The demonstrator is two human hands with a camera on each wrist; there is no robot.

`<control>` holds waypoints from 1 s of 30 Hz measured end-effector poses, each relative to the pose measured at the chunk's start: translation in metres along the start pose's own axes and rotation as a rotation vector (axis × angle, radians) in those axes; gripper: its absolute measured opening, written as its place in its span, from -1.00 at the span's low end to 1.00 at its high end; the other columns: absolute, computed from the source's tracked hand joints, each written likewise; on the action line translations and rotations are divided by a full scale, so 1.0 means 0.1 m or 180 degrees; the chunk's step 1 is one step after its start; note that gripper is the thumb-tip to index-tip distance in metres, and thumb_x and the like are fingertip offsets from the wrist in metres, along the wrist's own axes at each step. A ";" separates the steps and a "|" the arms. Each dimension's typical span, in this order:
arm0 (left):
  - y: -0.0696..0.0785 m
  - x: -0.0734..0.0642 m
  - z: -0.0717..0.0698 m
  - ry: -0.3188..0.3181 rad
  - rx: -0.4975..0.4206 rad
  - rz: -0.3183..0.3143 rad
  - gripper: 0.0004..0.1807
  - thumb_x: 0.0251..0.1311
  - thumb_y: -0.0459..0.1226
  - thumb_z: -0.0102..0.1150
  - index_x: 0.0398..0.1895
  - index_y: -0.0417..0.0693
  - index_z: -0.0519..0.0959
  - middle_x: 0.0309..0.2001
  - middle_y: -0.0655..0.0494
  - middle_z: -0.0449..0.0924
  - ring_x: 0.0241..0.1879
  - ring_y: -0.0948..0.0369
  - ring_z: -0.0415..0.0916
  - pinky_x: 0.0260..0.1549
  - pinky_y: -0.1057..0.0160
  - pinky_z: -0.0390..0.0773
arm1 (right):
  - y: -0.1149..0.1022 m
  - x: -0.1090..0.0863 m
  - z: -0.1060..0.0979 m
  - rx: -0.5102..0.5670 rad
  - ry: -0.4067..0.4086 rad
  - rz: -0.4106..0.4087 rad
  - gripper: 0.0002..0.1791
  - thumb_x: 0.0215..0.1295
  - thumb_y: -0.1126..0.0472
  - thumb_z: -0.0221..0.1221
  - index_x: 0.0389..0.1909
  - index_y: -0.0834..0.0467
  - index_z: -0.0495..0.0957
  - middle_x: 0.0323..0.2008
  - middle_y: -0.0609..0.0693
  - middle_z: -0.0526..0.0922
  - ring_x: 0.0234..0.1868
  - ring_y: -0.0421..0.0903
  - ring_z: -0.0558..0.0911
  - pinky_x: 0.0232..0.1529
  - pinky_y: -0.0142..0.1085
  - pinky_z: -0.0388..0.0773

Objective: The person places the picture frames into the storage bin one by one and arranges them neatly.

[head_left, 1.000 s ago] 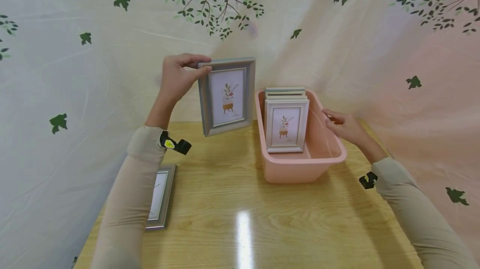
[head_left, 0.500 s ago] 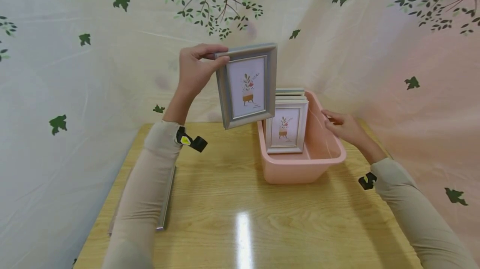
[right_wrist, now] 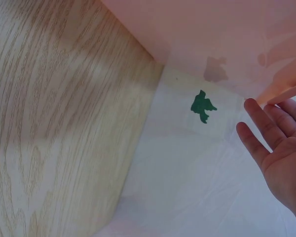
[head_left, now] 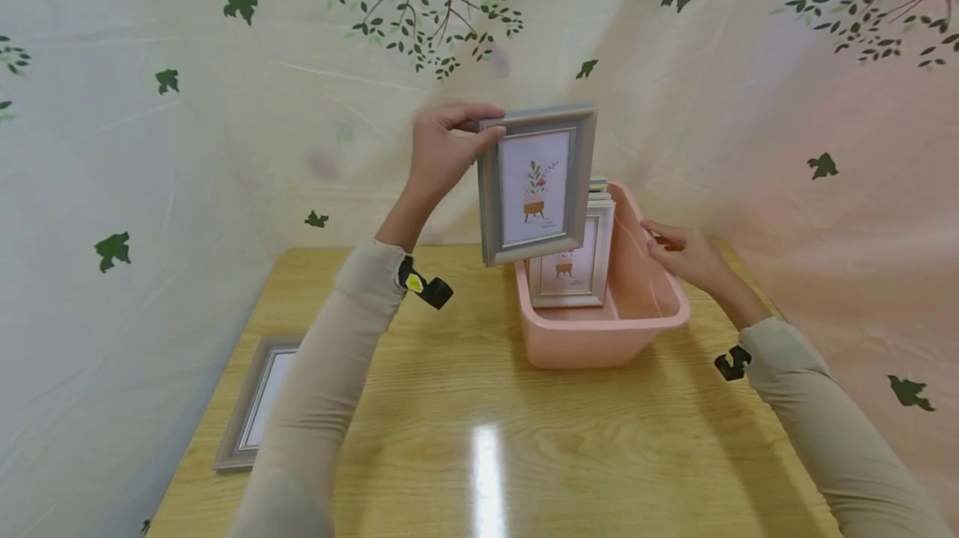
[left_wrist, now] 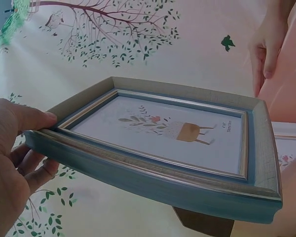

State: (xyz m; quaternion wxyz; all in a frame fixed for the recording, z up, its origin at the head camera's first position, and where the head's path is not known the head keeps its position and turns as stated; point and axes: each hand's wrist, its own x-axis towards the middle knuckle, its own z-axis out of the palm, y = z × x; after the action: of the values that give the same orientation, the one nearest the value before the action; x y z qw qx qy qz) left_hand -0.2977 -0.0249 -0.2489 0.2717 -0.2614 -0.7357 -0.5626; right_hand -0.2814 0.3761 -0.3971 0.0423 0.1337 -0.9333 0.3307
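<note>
In the head view my left hand (head_left: 449, 151) pinches the upper left corner of a grey-blue picture frame (head_left: 492, 188), thumb on its front. The frame shows a potted plant print and hangs upright over the left side of a pink plastic bin (head_left: 592, 346). The left wrist view shows this picture frame (left_wrist: 187, 185) side-on, its dark back stand below. Several pale picture frames (head_left: 599, 259) stand in the bin, partly hidden behind the held one. My right hand (head_left: 693, 255) holds the bin's right rim; in the right wrist view two fingers of the right hand (right_wrist: 286, 148) stretch outside it.
Another grey picture frame (head_left: 243, 413) lies flat at the table's left, partly covered by my left sleeve (head_left: 322, 388). The bin stands near the back of the wooden table (head_left: 569, 463). A leaf-patterned cloth (head_left: 225, 146) hangs behind and around it.
My left hand has carried the picture frame rightward, from beside the bin to over its left side, rising and then dipping slightly. The right hand stays on the rim.
</note>
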 end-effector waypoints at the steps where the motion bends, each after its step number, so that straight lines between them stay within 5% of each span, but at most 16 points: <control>1: -0.01 0.00 0.03 -0.0014 -0.0009 -0.0010 -0.80 0.14 -0.36 0.46 -0.16 -0.22 0.79 -0.11 -0.13 0.79 -0.33 0.26 0.64 -0.27 0.42 0.61 | 0.00 0.00 0.00 -0.0008 -0.0001 -0.0017 -0.39 0.52 0.02 0.11 0.50 0.13 0.31 0.36 0.35 0.44 0.20 0.41 0.58 0.09 0.21 0.62; 8: -0.06 -0.02 0.23 -0.0072 -0.0011 -0.0109 -0.80 0.15 -0.36 0.45 -0.15 -0.22 0.79 -0.10 -0.12 0.79 -0.27 0.13 0.70 -0.28 0.41 0.64 | 0.03 0.00 0.04 0.0030 0.0081 -0.0145 -0.42 0.50 0.08 0.15 0.46 0.15 0.36 0.32 0.35 0.49 0.15 0.40 0.62 -0.02 0.01 0.71; 14: -0.14 -0.04 0.32 -0.0096 -0.0009 -0.0125 -0.79 0.16 -0.37 0.45 -0.13 -0.24 0.78 -0.09 -0.14 0.78 -0.23 0.07 0.72 -0.25 0.36 0.68 | 0.05 -0.01 0.04 0.0036 0.0107 -0.0321 -0.44 0.50 0.14 0.15 0.46 0.19 0.36 0.32 0.38 0.48 0.12 0.43 0.62 -0.05 0.06 0.72; 17: -0.16 -0.02 0.36 -0.0069 -0.0049 -0.0168 -0.79 0.15 -0.37 0.45 -0.14 -0.23 0.78 -0.10 -0.14 0.78 -0.23 0.07 0.73 -0.24 0.33 0.71 | 0.06 0.00 0.05 0.0038 0.0137 -0.0385 -0.44 0.50 0.16 0.15 0.44 0.21 0.37 0.32 0.37 0.48 0.12 0.43 0.63 -0.08 -0.26 0.73; 21: -0.16 -0.01 0.42 -0.0082 -0.0089 -0.0168 -0.79 0.17 -0.37 0.44 -0.13 -0.24 0.78 -0.10 -0.15 0.78 -0.21 0.06 0.74 -0.23 0.30 0.72 | 0.08 0.02 0.06 0.0097 0.0201 -0.0460 -0.46 0.47 0.21 0.16 0.41 0.26 0.40 0.30 0.37 0.48 0.10 0.43 0.63 -0.20 -0.72 0.46; 30: -0.11 0.01 0.54 -0.0217 -0.0116 -0.0132 -0.79 0.19 -0.35 0.42 -0.11 -0.22 0.78 -0.06 -0.13 0.77 -0.18 0.07 0.72 -0.21 0.31 0.71 | 0.07 0.04 0.04 0.0095 0.0184 -0.0328 -0.45 0.49 0.18 0.13 0.43 0.25 0.38 0.34 0.37 0.45 0.16 0.44 0.60 -0.19 -0.76 0.36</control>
State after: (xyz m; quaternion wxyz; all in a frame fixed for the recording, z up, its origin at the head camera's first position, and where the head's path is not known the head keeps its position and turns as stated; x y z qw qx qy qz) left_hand -0.3116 0.0246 -0.2676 0.2300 -0.2700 -0.7394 -0.5722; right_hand -0.2871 0.3781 -0.4033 0.0842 0.1726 -0.9185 0.3456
